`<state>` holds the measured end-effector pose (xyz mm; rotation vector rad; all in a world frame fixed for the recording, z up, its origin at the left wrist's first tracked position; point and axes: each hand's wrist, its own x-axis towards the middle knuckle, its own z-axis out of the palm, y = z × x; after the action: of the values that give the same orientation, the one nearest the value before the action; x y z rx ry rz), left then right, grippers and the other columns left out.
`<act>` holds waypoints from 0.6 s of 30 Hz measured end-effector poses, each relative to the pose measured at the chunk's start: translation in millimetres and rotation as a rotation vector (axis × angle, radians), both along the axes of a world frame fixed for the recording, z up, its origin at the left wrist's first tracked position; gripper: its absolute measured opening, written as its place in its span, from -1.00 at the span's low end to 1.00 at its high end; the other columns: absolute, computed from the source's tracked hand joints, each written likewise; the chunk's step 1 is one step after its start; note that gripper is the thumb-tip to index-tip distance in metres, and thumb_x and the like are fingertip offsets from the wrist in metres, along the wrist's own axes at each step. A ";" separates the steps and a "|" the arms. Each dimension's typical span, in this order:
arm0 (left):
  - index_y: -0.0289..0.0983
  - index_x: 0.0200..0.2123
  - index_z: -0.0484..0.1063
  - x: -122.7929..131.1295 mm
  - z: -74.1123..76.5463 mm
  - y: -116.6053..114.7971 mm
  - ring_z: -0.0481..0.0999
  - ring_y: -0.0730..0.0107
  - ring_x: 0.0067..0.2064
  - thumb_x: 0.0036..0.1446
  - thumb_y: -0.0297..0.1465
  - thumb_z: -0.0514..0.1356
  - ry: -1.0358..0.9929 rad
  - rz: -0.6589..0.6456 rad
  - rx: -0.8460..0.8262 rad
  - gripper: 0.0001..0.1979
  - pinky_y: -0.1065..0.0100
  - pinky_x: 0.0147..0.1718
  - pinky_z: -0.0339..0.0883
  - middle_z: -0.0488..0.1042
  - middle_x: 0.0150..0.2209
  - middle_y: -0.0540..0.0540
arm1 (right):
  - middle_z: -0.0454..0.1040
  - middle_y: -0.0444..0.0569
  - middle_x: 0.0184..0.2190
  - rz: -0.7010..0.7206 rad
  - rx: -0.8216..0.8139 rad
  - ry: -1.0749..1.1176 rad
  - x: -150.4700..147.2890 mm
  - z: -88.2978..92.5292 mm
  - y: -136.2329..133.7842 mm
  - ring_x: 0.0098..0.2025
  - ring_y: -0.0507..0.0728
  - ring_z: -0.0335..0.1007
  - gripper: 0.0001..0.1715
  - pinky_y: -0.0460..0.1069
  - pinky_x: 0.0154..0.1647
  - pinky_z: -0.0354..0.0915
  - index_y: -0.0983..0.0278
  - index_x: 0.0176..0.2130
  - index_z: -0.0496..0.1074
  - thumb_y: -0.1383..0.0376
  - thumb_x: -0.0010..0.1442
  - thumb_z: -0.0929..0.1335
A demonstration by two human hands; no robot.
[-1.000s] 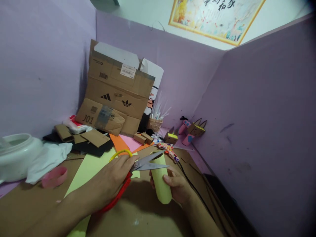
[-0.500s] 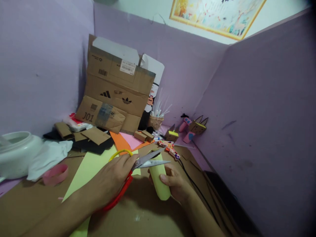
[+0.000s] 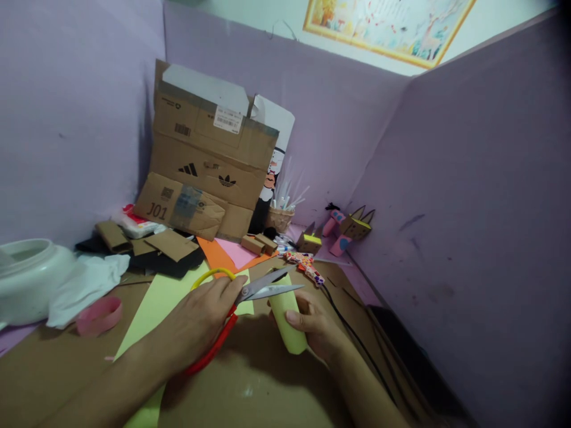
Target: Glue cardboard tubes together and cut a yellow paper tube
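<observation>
My left hand (image 3: 203, 318) is closed round the handles of a pair of scissors (image 3: 263, 288), one loop yellow and the long handle red. The steel blades point right and lie against the far end of a pale yellow paper tube (image 3: 288, 324). My right hand (image 3: 314, 327) grips that tube from the right, thumb across its side. Both hands rest over a brown cardboard work surface (image 3: 250, 386). A light green paper sheet (image 3: 154, 306) lies under my left forearm.
A folded cardboard box (image 3: 205, 172) leans in the purple corner. Cardboard scraps, orange and pink paper (image 3: 225, 252), a small basket of sticks (image 3: 280, 219) and small cardboard figures (image 3: 352, 229) lie behind. A white jar (image 3: 29, 279), white cloth and pink tape ring (image 3: 98, 315) sit left. A black cord (image 3: 352, 336) runs right.
The scissor blades have closed a little against the tube's end. The tube and my right hand have shifted slightly nearer and left. The view has tipped down a little.
</observation>
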<state>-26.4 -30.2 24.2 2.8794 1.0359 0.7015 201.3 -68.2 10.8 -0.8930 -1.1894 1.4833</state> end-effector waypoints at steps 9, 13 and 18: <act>-0.25 0.06 0.13 3.2 2.6 2.0 0.33 0.24 -0.23 0.04 -0.64 -0.04 -0.074 -0.055 -0.068 -0.52 0.22 -0.27 0.31 0.32 -0.24 -0.12 | 0.45 -0.09 -0.44 -0.003 0.059 -0.031 3.8 1.8 2.0 -0.38 0.06 0.32 -0.55 -0.11 -0.40 0.17 0.29 -0.25 0.51 0.15 -0.18 0.49; -0.24 0.06 0.12 1.6 3.8 3.7 0.34 0.25 -0.20 0.06 -0.64 -0.05 -0.069 -0.060 -0.077 -0.53 0.22 -0.23 0.30 0.29 -0.22 -0.11 | 0.48 -0.04 -0.42 0.054 0.024 -0.006 8.5 2.3 2.7 -0.40 0.06 0.33 -0.52 -0.10 -0.43 0.18 0.32 -0.25 0.51 0.15 -0.20 0.49; -0.22 0.03 0.17 -5.5 6.1 6.6 0.38 0.30 -0.22 0.09 -0.63 -0.05 -0.097 -0.075 -0.072 -0.56 0.30 -0.26 0.31 0.35 -0.22 -0.11 | 0.50 0.00 -0.44 -0.003 -0.002 0.092 17.5 6.5 4.8 -0.44 0.08 0.37 -0.51 -0.07 -0.43 0.24 0.34 -0.27 0.50 0.14 -0.22 0.48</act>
<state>-31.9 -23.6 30.4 2.7766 0.9166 0.7738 218.8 -63.4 17.3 -0.8192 -1.1189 1.5077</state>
